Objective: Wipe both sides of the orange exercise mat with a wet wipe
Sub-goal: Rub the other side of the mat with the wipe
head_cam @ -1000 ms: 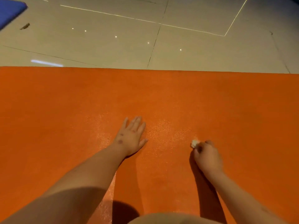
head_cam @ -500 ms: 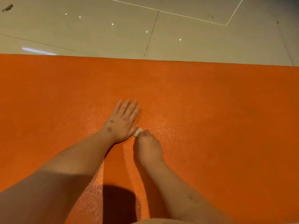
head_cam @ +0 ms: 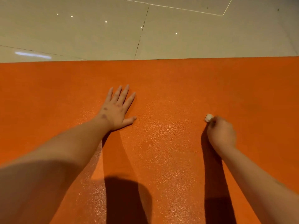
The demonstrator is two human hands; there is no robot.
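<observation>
- The orange mat [head_cam: 178, 88] lies flat on the tiled floor [head_cam: 80, 33] and fills the lower part of the frame.
- The left hand [head_cam: 117, 109] rests flat on the mat, fingers straight and spread.
- The right hand [head_cam: 220, 133] is curled around a small white wet wipe [head_cam: 208, 117] and presses it on the mat, well apart from the left hand.

Looks down on a flat orange exercise mat [head_cam: 178, 81] lying over glossy pale floor tiles [head_cam: 80, 29]. Presses the left hand [head_cam: 117, 110] palm-down on the mat, fingers straight and spread. Pinches a small crumpled white wet wipe [head_cam: 208, 117] in the curled right hand [head_cam: 220, 135], against the mat, well apart from the left. Shows a glistening patch [head_cam: 168, 131] between both.
</observation>
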